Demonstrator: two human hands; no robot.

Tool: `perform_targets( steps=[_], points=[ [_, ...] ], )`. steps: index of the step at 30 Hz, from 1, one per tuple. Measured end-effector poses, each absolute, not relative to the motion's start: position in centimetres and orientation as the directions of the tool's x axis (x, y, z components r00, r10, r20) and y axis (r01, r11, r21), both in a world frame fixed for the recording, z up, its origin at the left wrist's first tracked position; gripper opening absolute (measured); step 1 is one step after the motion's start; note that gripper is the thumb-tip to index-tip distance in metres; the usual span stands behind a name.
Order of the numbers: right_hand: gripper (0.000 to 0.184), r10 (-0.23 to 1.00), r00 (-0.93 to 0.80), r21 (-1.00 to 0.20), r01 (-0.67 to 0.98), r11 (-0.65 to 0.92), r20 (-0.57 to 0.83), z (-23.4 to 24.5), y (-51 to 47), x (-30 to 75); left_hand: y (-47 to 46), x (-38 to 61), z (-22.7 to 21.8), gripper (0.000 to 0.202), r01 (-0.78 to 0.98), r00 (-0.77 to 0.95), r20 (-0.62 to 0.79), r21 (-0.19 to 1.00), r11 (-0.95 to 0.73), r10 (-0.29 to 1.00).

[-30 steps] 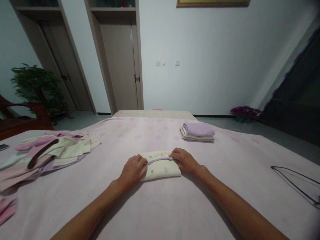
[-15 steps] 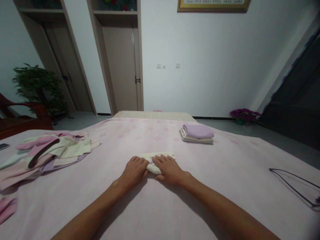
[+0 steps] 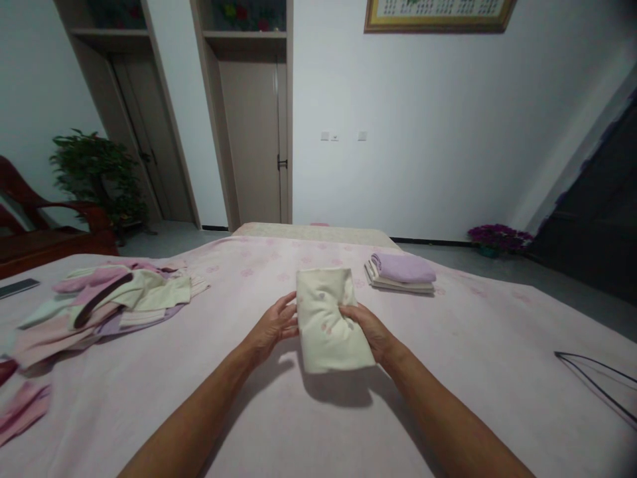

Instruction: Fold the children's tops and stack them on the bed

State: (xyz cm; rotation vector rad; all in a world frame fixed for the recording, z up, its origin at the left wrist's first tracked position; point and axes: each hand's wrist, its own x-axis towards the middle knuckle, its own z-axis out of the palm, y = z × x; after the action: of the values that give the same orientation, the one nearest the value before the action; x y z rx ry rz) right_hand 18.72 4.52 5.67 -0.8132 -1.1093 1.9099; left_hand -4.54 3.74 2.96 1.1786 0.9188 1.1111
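Note:
A folded cream garment with small pink prints is lifted off the pink bed cover, its shadow lying below it. My right hand grips its right side, thumb across the front. My left hand touches the left edge with fingers spread, palm toward the cloth. A neat stack of folded clothes, lilac on top, lies further back to the right.
A loose pile of pink, cream and lilac clothes lies at the left, with more pink cloth near the left edge. A phone is at far left. A wire hanger lies at the right. Doors, a plant and a chair stand behind.
Both hands folded the cream garment in from the right while it lay flat on the bed. It is now lifted upright off the cover, and the view has shifted slightly.

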Motion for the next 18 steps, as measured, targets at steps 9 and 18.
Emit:
perform_targets(
  steps=[9,18],
  points=[
    [0.048,0.729,-0.644,-0.682,-0.427,-0.595,-0.233,1.7,4.3,20.1,4.0,-0.4,0.3,0.062,-0.28,0.135,-0.008,0.959,0.046,0.991],
    [0.049,0.967,-0.193,-0.774,-0.583,-0.247,-0.163,4.7,11.0,28.4,5.4,-2.0,-3.3,0.05,0.346,0.027,0.167,0.924,-0.166,0.986]
  ],
)
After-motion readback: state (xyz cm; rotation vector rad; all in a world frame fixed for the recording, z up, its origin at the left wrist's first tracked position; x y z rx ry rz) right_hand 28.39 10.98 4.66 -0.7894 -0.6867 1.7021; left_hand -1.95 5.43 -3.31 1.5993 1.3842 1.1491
